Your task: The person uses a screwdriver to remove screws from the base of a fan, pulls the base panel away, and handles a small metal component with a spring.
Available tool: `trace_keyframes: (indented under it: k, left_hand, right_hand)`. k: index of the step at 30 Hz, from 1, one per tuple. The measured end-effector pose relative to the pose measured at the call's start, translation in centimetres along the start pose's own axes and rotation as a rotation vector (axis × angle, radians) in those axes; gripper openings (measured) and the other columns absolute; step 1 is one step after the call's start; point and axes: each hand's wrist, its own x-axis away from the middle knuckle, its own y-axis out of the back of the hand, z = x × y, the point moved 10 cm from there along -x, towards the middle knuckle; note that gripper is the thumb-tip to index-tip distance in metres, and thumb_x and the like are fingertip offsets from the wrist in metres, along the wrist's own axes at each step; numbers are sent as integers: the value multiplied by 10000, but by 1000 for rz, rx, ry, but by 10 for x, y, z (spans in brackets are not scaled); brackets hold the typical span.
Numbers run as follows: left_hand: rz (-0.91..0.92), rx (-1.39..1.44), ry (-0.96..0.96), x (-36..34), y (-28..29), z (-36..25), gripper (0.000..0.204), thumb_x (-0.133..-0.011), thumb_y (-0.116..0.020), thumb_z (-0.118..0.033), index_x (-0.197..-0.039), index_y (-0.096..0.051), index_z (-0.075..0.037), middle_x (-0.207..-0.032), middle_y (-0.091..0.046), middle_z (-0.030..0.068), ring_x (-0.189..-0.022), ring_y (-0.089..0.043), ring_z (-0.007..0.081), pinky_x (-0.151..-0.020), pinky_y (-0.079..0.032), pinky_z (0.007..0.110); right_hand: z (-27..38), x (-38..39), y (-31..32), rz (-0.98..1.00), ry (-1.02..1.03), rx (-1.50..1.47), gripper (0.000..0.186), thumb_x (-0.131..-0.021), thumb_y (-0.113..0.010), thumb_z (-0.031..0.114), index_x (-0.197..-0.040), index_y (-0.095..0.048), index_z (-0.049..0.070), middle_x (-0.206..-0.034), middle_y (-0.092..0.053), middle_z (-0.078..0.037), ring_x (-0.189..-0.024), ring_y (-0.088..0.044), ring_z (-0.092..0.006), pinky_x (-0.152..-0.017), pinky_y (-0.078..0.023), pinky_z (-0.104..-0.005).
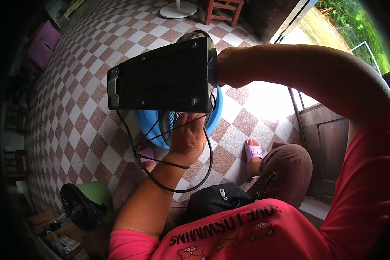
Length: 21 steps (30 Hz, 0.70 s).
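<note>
A black fan [164, 82] is held up before me, its flat, screwed base facing me. Part of its round grille shows behind the base, at the top and below. From the right, my right hand [230, 67] grips the base's short side, its fingertips hidden behind it. My left hand [190, 136] holds the fan from below, fingers bent up against the lower edge and partly hidden. A thin black cable [177, 190] hangs in loops from the fan and crosses my left wrist. Beneath the fan stands a blue basin [218, 108], mostly covered by it.
The floor [91, 104] has checkered tiles. A wooden stool [223, 12] and a round white stand base [178, 9] are at the far side. At right is a wooden door [327, 138]. Lower left, a black bag [82, 206] hangs by a green bin [97, 193].
</note>
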Motion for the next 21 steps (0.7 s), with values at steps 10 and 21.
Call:
trace_keyframes:
  k: [10, 21]
  left_hand:
    - [9, 50, 2, -2, 2, 0, 501, -607, -599, 96, -1065, -434, -18, -1191, -510, 237, -1070, -490, 406, -931, -382, 458]
    - [15, 34, 33, 5, 2, 9, 503, -629, -598, 76, -1081, -412, -38, -1230, -487, 224, -1050, -497, 394, -906, -392, 448]
  right_hand:
    - [-6, 39, 38, -416, -106, -55, 166, -838, -573, 214, -813, -642, 65, -699, -599, -83, -644, -605, -202, -614, -496, -315]
    - [19, 43, 45, -554, 150, 149, 145, -833, -607, 218, -839, -635, 76, -762, -620, -65, -690, -628, -160, -617, -520, -280]
